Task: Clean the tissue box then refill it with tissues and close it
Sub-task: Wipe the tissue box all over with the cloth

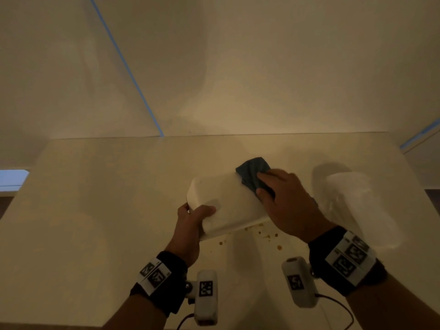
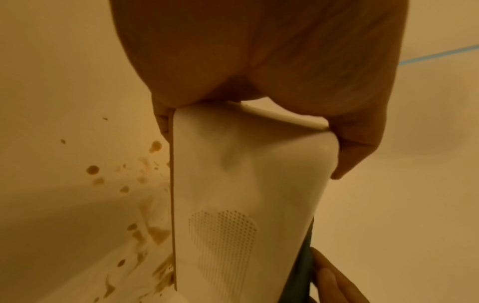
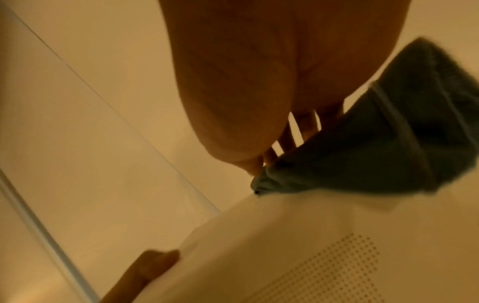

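Observation:
The white tissue box point(image 1: 228, 201) is lifted off the table and tilted. A dotted heart pattern shows on one face point(image 2: 223, 242). My left hand point(image 1: 195, 215) grips its near left end, thumb on top. My right hand point(image 1: 273, 189) holds a dark blue-grey cloth point(image 1: 253, 172) against the box's far right end, fingers and thumb pinching it. The right wrist view shows the cloth point(image 3: 376, 143) lying on the box point(image 3: 285, 246). A white pack of tissues point(image 1: 357, 206) lies on the table to the right.
Brown stains point(image 1: 264, 234) spot the white table point(image 1: 95, 210) under and just in front of the box, and show beside the box as stains point(image 2: 124, 188) in the left wrist view. A wall stands behind the table's far edge.

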Available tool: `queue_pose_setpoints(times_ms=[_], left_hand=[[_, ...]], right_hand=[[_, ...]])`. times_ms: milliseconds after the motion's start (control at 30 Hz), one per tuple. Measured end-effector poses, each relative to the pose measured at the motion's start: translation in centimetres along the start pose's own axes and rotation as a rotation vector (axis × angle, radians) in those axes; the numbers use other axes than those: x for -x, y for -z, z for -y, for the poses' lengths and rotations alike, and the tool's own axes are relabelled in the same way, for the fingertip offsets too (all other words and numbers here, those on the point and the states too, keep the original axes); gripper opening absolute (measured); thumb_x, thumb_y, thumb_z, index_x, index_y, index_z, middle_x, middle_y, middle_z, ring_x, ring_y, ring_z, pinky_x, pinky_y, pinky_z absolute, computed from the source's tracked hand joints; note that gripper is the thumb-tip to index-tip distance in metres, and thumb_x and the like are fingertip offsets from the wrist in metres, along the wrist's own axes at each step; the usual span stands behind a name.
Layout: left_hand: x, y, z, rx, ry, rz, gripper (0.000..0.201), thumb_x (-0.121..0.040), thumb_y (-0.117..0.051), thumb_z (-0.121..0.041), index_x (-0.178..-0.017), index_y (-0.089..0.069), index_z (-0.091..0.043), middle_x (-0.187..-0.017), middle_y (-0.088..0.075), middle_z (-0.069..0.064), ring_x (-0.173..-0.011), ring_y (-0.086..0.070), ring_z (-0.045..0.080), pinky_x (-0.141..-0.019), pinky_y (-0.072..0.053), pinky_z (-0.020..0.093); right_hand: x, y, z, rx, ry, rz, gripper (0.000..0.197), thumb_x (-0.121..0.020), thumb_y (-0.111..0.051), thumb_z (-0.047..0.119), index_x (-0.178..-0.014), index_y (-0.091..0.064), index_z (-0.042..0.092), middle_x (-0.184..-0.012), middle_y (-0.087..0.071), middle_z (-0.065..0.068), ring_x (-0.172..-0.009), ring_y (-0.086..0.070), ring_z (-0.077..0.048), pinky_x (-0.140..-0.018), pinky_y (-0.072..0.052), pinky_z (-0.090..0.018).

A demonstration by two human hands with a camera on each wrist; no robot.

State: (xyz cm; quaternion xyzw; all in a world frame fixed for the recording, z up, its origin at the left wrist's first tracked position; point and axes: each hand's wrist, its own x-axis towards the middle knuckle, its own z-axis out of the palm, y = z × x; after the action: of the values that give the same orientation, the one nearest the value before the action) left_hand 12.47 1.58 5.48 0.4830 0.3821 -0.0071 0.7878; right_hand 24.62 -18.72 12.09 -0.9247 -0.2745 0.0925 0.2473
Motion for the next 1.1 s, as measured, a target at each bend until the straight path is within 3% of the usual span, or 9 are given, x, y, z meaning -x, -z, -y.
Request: queue_pose_setpoints(times_ms=[133,267,367,400,567,700,867,967,1100], left_hand=[[0.0,-0.5,0.1,0.023,0.000,0.032,0.097,-0.053,-0.084,-0.038,-0.140,-0.043,-0.023,-0.135,-0.060,0.010,-0.114,-0.064,0.036,-0.079,-0.060,0.049],[0.0,-2.3,0.0,0.000,-0.026,0.002,0.091,-0.056,-0.083,-0.038,-0.137,-0.047,-0.019,-0.129,-0.063,0.015,-0.107,-0.068,0.036,-0.075,-0.062,0.051],[0.4,-2.5,-0.1,0.023,-0.104,0.040,0.089,-0.063,-0.077,-0.043,-0.136,-0.048,-0.002,-0.106,-0.059,0.033,-0.069,-0.069,0.022,-0.051,-0.054,0.032],[0.5,-2.4,-0.1,0.029,-0.118,0.043,0.089,-0.064,-0.076,-0.043,-0.135,-0.048,0.002,-0.097,-0.060,0.028,-0.063,-0.067,0.019,-0.049,-0.052,0.029],[0.0,-1.0,0.2,0.059,-0.068,-0.039,0.095,-0.053,-0.084,-0.038,-0.137,-0.047,-0.013,-0.130,-0.063,0.017,-0.110,-0.065,0.040,-0.074,-0.060,0.049],[0.7,-1.0,0.5,0.044,-0.040,-0.050,0.101,-0.048,-0.084,-0.039,-0.138,-0.043,-0.018,-0.131,-0.061,0.011,-0.111,-0.064,0.036,-0.072,-0.060,0.045],[1.0,-2.3,-0.4,0.032,-0.088,-0.004,0.079,-0.064,-0.085,-0.045,-0.126,-0.053,-0.008,-0.120,-0.064,0.027,-0.101,-0.067,0.048,-0.077,-0.057,0.056],[1.2,-1.9,-0.7,0.033,-0.144,0.058,0.086,-0.059,-0.088,-0.050,-0.127,-0.059,-0.006,-0.116,-0.064,0.034,-0.095,-0.067,0.046,-0.073,-0.055,0.056],[1.2,-1.3,-0.6,0.057,-0.103,-0.012,0.088,-0.054,-0.082,-0.037,-0.133,-0.052,-0.013,-0.125,-0.066,0.017,-0.105,-0.068,0.041,-0.077,-0.060,0.053]], right_hand=[[-1.3,-0.3,-0.4,0.088,-0.023,0.097,0.059,-0.102,-0.026,0.051,-0.157,-0.018,0.031,-0.166,-0.009,0.005,-0.152,-0.006,-0.025,-0.122,-0.010,-0.043],[0.1,-2.6,4.2,-0.076,-0.008,0.135,0.074,-0.092,-0.006,0.062,-0.158,-0.002,0.027,-0.166,0.004,0.007,-0.153,0.007,-0.014,-0.125,0.002,-0.038],[1.6,-3.4,8.2,-0.234,0.060,0.209,0.066,-0.097,-0.010,0.053,-0.157,0.000,0.030,-0.165,0.009,0.011,-0.151,0.015,-0.007,-0.123,0.009,-0.033],[1.7,-3.4,8.6,-0.238,0.086,0.217,0.062,-0.099,-0.012,0.051,-0.157,-0.001,0.031,-0.165,0.009,0.012,-0.150,0.016,-0.006,-0.123,0.011,-0.034],[-1.4,-2.7,3.4,0.094,-0.014,0.124,0.057,-0.104,-0.017,0.047,-0.158,-0.004,0.032,-0.167,0.001,0.011,-0.153,0.005,-0.019,-0.123,0.004,-0.048],[-3.3,-1.9,1.2,0.073,-0.263,0.122,0.060,-0.103,-0.016,0.048,-0.158,-0.005,0.027,-0.167,-0.001,0.004,-0.154,0.002,-0.023,-0.123,0.002,-0.052],[1.0,-3.6,8.9,-0.057,0.072,0.171,0.059,-0.102,-0.008,0.048,-0.158,-0.007,0.027,-0.167,0.008,0.002,-0.152,0.014,-0.018,-0.123,0.005,-0.048],[1.4,-3.6,8.8,-0.062,0.087,0.174,0.061,-0.102,-0.007,0.052,-0.158,0.001,0.029,-0.166,0.010,0.008,-0.151,0.017,-0.010,-0.123,0.011,-0.043],[-1.1,-3.4,4.2,0.060,-0.089,0.088,0.061,-0.102,-0.013,0.051,-0.158,-0.004,0.029,-0.167,0.001,0.007,-0.153,0.005,-0.018,-0.123,0.004,-0.050]])
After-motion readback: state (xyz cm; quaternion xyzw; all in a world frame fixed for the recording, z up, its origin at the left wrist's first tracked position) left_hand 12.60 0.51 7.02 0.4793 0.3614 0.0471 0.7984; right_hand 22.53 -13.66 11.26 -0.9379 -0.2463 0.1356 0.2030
